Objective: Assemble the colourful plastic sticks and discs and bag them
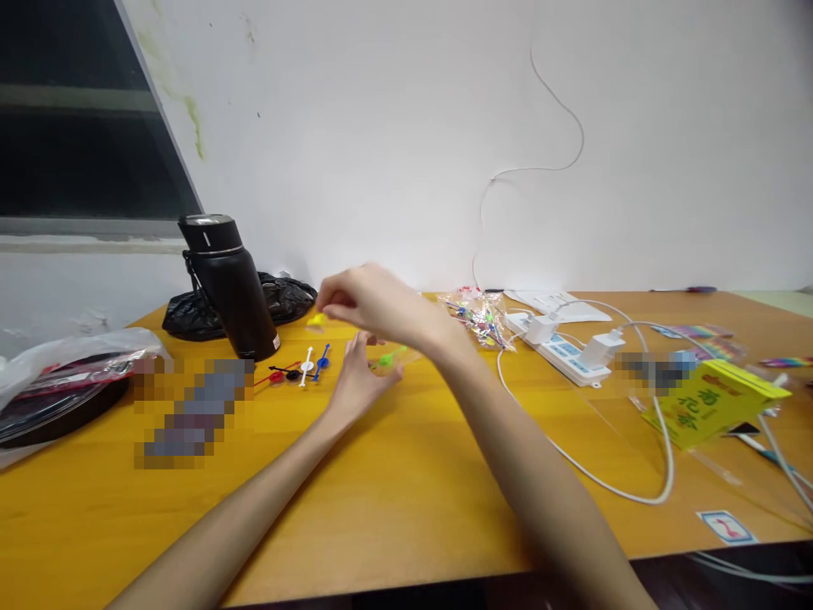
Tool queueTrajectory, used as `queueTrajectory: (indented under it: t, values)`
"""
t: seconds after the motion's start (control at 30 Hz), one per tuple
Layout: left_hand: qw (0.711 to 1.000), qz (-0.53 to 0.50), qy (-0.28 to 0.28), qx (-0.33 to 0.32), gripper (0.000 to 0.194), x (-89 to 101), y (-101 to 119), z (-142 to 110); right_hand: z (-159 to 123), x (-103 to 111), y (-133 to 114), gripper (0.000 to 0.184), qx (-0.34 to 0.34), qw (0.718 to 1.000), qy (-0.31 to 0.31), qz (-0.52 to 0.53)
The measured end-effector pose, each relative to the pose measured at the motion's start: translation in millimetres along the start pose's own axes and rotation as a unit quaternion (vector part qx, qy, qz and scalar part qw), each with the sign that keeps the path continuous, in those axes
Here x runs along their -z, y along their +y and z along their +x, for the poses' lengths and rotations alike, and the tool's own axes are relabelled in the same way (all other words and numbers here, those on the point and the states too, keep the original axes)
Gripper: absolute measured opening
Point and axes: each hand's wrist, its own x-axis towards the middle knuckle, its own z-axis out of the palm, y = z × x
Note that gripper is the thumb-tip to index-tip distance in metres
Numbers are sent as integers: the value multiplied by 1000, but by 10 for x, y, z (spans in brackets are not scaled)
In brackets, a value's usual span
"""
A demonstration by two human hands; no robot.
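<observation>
My right hand (pixel 374 301) hovers over the orange table (pixel 406 491), its fingers pinched on a small yellow plastic piece (pixel 316 320). Below it my left hand (pixel 359 381) rests on the table with the fingers curled, touching a green plastic stick (pixel 389 358) that seems to lie in a clear wrapper. Just left of both hands lie red, black, white and blue plastic sticks (pixel 300 369) in a row.
A black flask (pixel 229 284) stands in front of a black bag (pixel 279 301). A clear packet of coloured sticks (pixel 479 315), a white power strip (pixel 562 349) with chargers and cable, and a yellow box (pixel 715 402) lie to the right. A plastic-wrapped item (pixel 57 381) lies far left.
</observation>
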Motion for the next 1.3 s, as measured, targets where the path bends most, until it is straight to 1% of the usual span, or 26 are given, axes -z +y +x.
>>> queueTrajectory:
  t: [0.1, 0.2, 0.3, 0.43, 0.53, 0.73, 0.9, 1.0, 1.13, 1.3]
  values:
    - [1000, -16, -23, -11, 47, 30, 22, 1, -229, 389, 33, 19, -61, 997, 45, 21]
    - [999, -31, -19, -18, 47, 39, 5, 4, -427, 660, 75, 18, -113, 990, 86, 14]
    - [999, -37, -13, -12, 50, 38, -30, 19, -572, 833, 158, 19, -142, 984, 104, 0]
    - [999, -38, -2, 3, 51, 46, -50, 41, -698, 959, 282, 22, -166, 979, 117, -15]
    - [999, -38, 3, 9, 50, 52, -42, 47, -736, 986, 337, 22, -177, 977, 115, -27]
    - [998, -56, 1, 23, 52, 40, -66, 52, -725, 948, 405, 16, -199, 979, 48, -22]
    - [999, -47, 12, 13, 49, 48, -45, 58, -717, 926, 439, 18, -214, 975, 46, -34]
    - [999, -42, 13, 8, 51, 59, -18, 57, -682, 882, 439, 20, -202, 979, 18, -20]
    - [999, -40, 10, 2, 51, 63, -4, 54, -600, 789, 463, 23, -173, 984, -41, -6]
    - [999, -50, 11, -10, 49, 63, 13, 50, -527, 699, 532, 25, -139, 984, -113, 9]
